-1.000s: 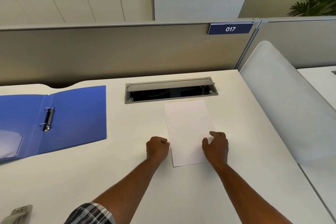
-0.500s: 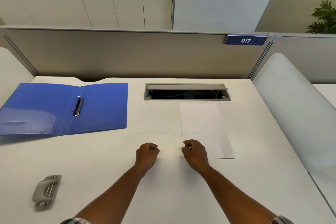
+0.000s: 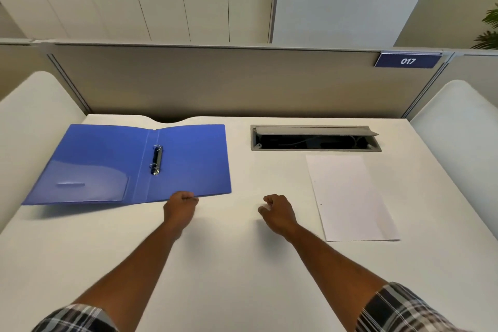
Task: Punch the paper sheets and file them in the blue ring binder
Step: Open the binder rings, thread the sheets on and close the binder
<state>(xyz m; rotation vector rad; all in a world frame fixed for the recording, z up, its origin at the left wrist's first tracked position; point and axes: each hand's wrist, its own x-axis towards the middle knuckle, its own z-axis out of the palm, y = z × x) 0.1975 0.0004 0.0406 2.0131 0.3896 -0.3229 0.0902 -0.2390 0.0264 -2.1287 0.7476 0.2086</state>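
Note:
The blue ring binder lies open at the back left of the white desk, its metal rings shut along the spine. A white paper sheet lies flat at the right, in front of the cable tray. My left hand is a closed fist with its fingers against the binder's near edge; whether it pinches the cover I cannot tell. My right hand rests loosely curled on the desk, holding nothing, a little left of the sheet and apart from it. No hole punch is in view.
A grey cable tray with its lid raised is set into the desk behind the sheet. A beige partition with a "017" label closes the back. White curved side panels stand at both sides of the desk.
My right hand has let go of the sheet and moved left. My left hand has reached left to the binder's near edge. The view swung left and the hole punch left it.

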